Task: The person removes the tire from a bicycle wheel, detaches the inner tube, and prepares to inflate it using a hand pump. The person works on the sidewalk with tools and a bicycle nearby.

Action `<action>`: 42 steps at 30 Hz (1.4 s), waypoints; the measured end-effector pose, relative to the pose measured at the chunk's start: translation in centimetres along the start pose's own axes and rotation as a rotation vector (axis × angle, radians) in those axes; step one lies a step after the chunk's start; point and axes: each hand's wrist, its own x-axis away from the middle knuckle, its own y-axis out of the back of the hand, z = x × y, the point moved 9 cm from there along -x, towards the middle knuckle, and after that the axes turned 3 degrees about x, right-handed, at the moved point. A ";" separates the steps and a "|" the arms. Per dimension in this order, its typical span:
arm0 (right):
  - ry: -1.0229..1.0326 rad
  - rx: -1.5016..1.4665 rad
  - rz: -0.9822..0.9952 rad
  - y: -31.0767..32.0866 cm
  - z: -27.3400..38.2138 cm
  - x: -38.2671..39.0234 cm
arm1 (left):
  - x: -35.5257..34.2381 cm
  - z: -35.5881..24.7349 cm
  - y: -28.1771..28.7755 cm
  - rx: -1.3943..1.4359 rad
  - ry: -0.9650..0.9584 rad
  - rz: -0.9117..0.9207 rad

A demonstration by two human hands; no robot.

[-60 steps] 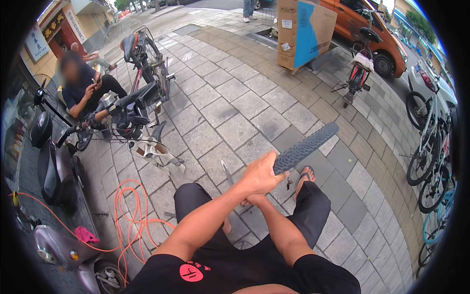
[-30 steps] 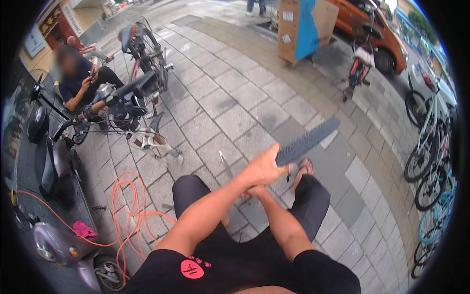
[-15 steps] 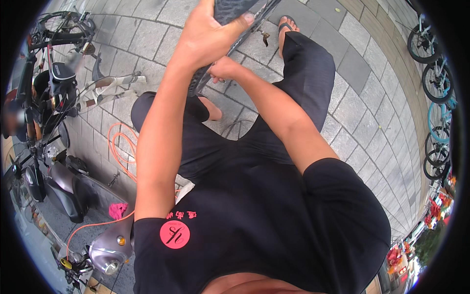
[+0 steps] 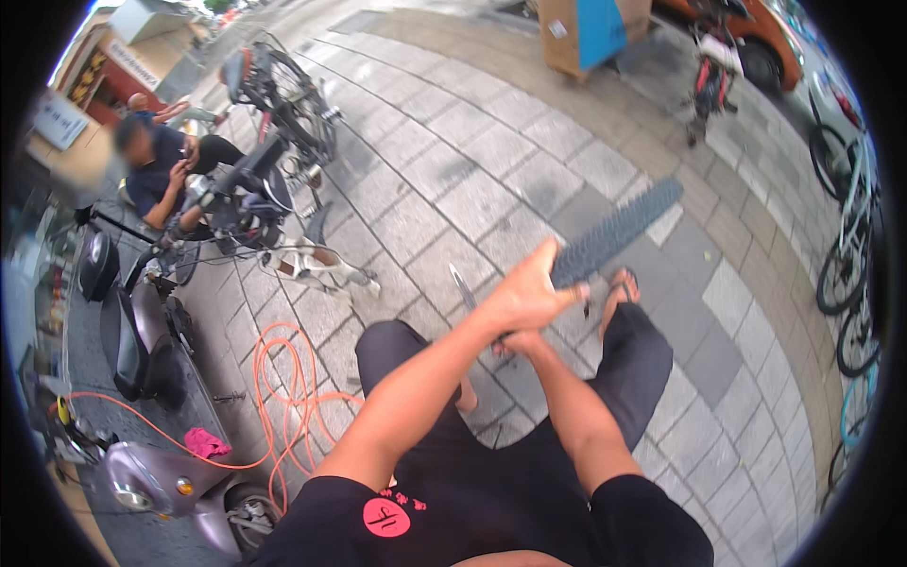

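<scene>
**Tyre clamped in left hand, right hand low; looks like a turn-and-work step**

Step, my read: hand work on a knobbly bicycle tyre (image 4: 624,230), either checking it or working it round. One view doesn't settle which.

Hands: left hand (image 4: 529,291) is wrapped across the near end of the visible tread, thumb hooked over the right-hand side, good firm-looking hold. Right hand (image 4: 520,343) sits lower, just beyond the left forearm (image 4: 430,373), fingers bent and partly hidden. Can't tell what it grips, if anything.

Next move calls for: left hold steady so the tyre doesn't twist, right hand free to guide the lower part, pressure even on both sides. Main risk I'd flag is the upper end swinging, since it looks unsupported out there.

Tyre position: up off the paving (image 4: 453,203) at its far end, in front of the person, running from the left hand toward upper right. Lower part hidden by the arms.

Tyre condition: dark grey-black, dense tread blocks, curve looks even, no obvious flat spot. Slight blur, so no call on wear or cuts. Seen nearly edge-on; can't confirm a rim inside.

Nearby: slim metal piece (image 4: 459,282) on the paving, left of the hands; white bicycle fork (image 4: 326,267) farther left.
</scene>
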 end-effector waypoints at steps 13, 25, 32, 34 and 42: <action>-0.125 -0.146 0.013 0.2 0.2 0.8 | -0.8 0.6 -0.3 0.135 0.071 0.124; -0.126 -0.149 0.013 0.4 0.8 0.9 | -1.4 0.9 -0.2 0.174 0.102 0.186; -0.066 -0.185 0.023 0.3 1.3 1.1 | -1.1 0.9 -0.7 0.298 0.145 0.204; -0.061 -0.200 0.031 0.2 1.8 1.5 | -0.9 1.0 -1.2 0.351 0.174 0.231; 0.016 -0.175 0.083 0.1 1.0 1.8 | -0.9 1.5 -2.2 0.408 0.152 0.244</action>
